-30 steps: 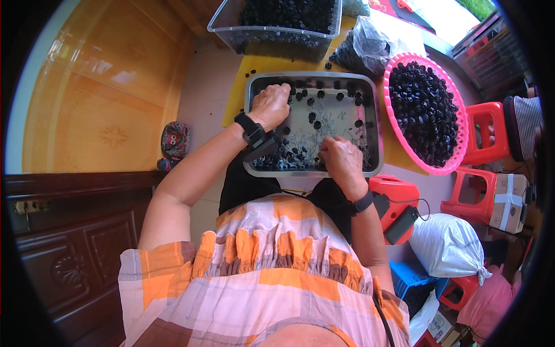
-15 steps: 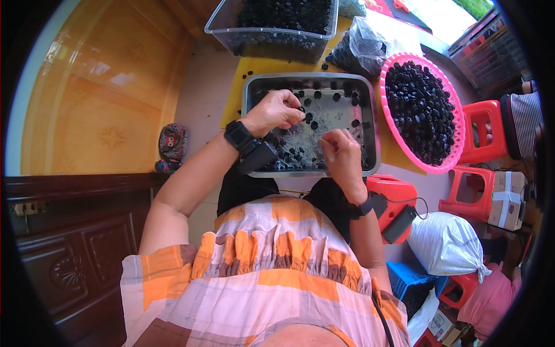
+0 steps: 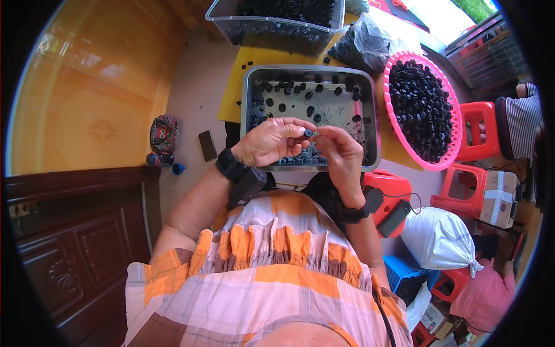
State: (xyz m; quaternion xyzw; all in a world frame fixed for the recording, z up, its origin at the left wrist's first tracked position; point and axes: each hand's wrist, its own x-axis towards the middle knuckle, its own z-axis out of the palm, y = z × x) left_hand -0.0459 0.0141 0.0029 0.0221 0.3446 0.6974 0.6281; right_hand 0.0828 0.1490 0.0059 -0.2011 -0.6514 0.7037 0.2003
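Left hand (image 3: 269, 141) pinches one black disc (image 3: 309, 133) above the metal tray (image 3: 329, 101); right hand (image 3: 343, 155) just beside it, can't tell if gripping. Disc looks mid-work; loose discs (image 3: 282, 107) remain in tray, pink basket (image 3: 388, 104) beyond heaped.

Torso: checked top (image 3: 277, 295) in orange, pale pink & brn, w/ gathered frill (image 3: 283, 251) across chest; L sleeve (image 3: 159, 274) short, wide. L wrist: blk band (image 3: 230, 166) w/ boxy blk module (image 3: 248, 186). R wrist: blk strap (image 3: 350, 214). R side: thin blk cable (image 3: 384, 317). Legs: dk trousers (image 3: 319, 185).
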